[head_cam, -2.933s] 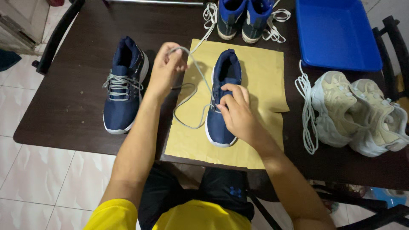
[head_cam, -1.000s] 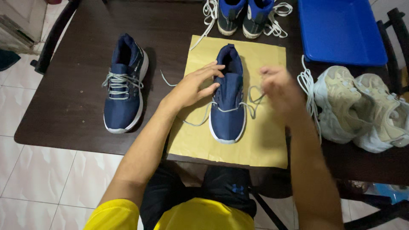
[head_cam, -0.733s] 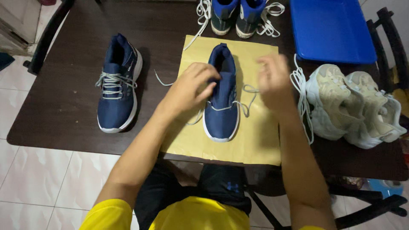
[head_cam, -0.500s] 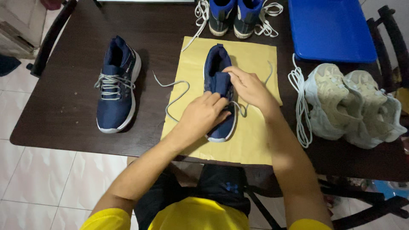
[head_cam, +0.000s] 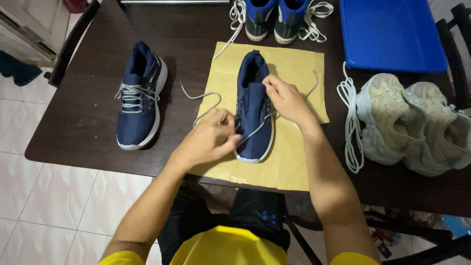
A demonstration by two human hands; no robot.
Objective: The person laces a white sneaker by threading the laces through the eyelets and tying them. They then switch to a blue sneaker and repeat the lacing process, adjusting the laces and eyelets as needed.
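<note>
Navy shoe [head_cam: 254,115] lies toe toward you on yellow paper [head_cam: 294,157], mid-table; your left hand [head_cam: 208,140] pinches grey lace [head_cam: 203,100] beside shoe; your right hand [head_cam: 287,100] grips tongue [head_cam: 255,95]; second navy shoe [head_cam: 139,98] left.

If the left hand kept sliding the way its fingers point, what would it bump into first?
Probably the navy shoe on the yellow paper: the left hand, pinching the grey lace, points right at its side, seemingly almost touching.
</note>
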